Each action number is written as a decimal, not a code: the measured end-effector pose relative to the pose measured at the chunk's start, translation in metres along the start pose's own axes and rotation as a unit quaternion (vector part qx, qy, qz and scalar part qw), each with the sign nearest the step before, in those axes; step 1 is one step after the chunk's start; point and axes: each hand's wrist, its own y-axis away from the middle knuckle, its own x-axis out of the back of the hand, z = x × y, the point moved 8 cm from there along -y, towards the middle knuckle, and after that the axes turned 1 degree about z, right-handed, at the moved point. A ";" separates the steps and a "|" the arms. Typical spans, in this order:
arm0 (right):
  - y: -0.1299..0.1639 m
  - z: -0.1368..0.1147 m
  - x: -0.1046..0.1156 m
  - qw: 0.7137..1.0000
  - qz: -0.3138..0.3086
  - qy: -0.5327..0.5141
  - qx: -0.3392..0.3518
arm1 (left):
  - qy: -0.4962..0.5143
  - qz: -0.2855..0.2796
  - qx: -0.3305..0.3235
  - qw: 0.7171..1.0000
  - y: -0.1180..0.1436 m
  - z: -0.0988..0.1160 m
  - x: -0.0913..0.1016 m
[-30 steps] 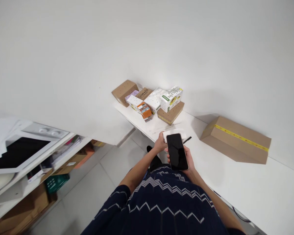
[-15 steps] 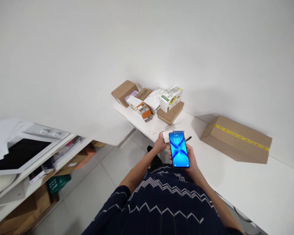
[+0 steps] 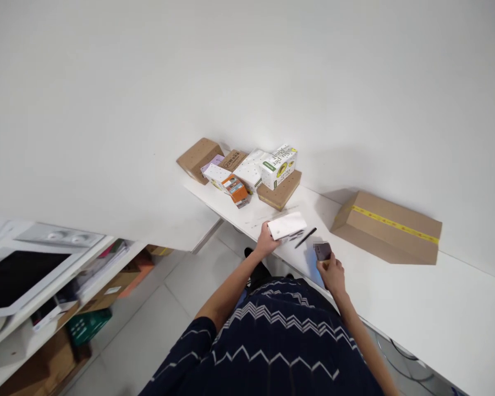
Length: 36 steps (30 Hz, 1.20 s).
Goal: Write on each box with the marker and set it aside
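My left hand (image 3: 265, 242) rests at the near edge of the white table (image 3: 416, 297) and grips the corner of a small white box (image 3: 287, 226). My right hand (image 3: 332, 271) holds a phone (image 3: 322, 251) turned edge-on, low over the tabletop, its screen facing down and away from me. A black pen (image 3: 306, 237) lies on the table between the white box and the phone.
A long cardboard box with yellow tape (image 3: 386, 227) lies to the right by the wall. A cluster of small cartons (image 3: 247, 172) fills the table's far end. Shelving with boxes and papers (image 3: 45, 286) stands at left over a tiled floor.
The phone was held up facing me, its screen lit half a second ago; now my right hand has lowered it to the right, turned over toward the table. The left hand stays on the white box.
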 end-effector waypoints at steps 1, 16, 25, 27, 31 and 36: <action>0.001 0.002 -0.004 0.999 0.014 0.047 0.005 | 0.013 0.015 0.004 1.000 -0.003 0.001 0.000; -0.009 0.013 -0.030 0.981 0.053 0.181 0.050 | 0.068 0.012 0.035 0.997 -0.071 0.086 -0.131; -0.011 0.016 -0.030 0.984 0.025 0.169 0.044 | 0.060 -0.086 -0.051 0.993 -0.096 0.122 -0.136; -0.011 0.016 -0.029 0.985 0.023 0.168 0.043 | 0.010 0.055 -0.120 0.991 -0.113 0.138 -0.077; -0.010 0.014 -0.028 0.985 0.020 0.170 0.039 | -0.137 0.242 -0.122 0.953 -0.142 0.154 0.030; -0.010 0.012 -0.026 0.986 0.006 0.162 0.029 | -0.207 0.144 -0.032 0.967 -0.185 0.134 0.069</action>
